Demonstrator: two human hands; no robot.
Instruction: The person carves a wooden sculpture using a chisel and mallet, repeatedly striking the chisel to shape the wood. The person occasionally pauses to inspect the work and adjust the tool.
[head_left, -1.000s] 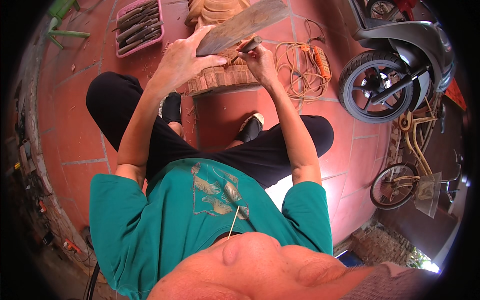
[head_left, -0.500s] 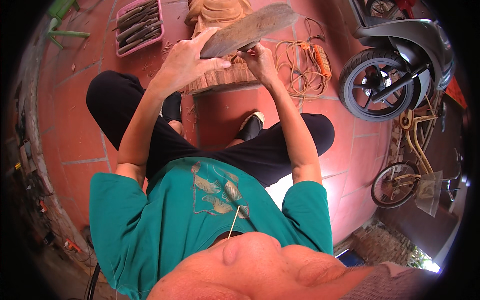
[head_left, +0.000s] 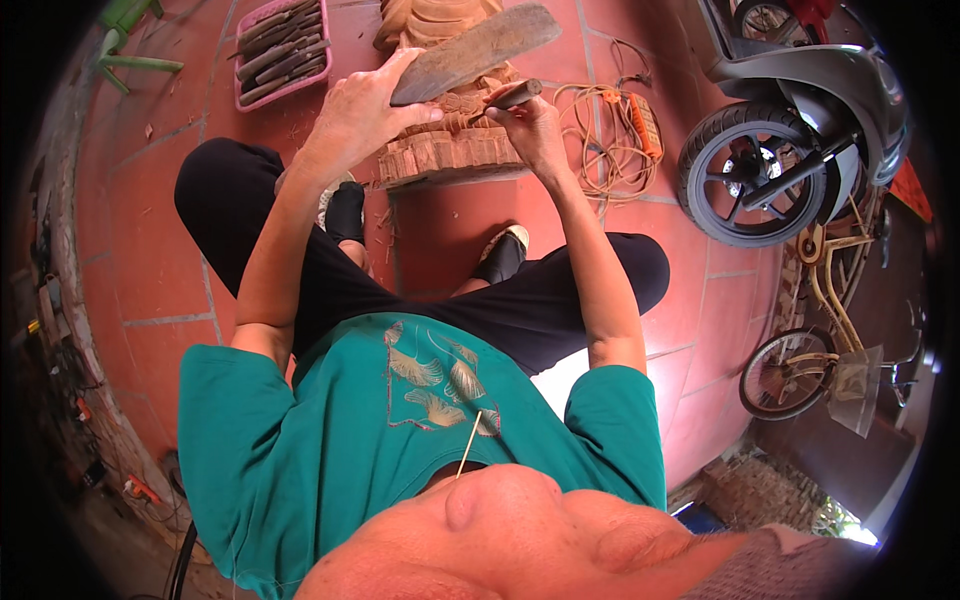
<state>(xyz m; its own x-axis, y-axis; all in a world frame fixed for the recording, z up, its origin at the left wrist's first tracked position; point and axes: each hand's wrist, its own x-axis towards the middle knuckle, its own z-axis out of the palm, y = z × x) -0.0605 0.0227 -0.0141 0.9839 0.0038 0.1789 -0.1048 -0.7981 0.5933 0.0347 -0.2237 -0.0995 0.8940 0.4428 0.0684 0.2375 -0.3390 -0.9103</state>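
Observation:
My left hand (head_left: 362, 112) is closed round one end of a flat wooden paddle-like mallet (head_left: 482, 50), which slants up to the right over a wood carving. My right hand (head_left: 536, 130) pinches a chisel (head_left: 519, 94) by its dark handle. The chisel points down and left at the carving; the mallet and my left hand hide part of the work, and I cannot tell whether the tip touches. The carved wooden figure (head_left: 432, 160) lies on the floor before my feet, its blocky base toward me and rounded folds beyond.
A pink basket (head_left: 243, 98) of several carving tools stands at the far left, near a green stool (head_left: 140, 66). Right of the carving lie a coiled cord (head_left: 585, 170) and an orange power strip (head_left: 645, 125). A motorbike (head_left: 755, 170) and a bicycle (head_left: 790, 372) stand at right.
The mallet and my left hand have shifted left and slightly down, apart from the chisel. The chisel's handle now shows, and my right hand has moved a little right and down.

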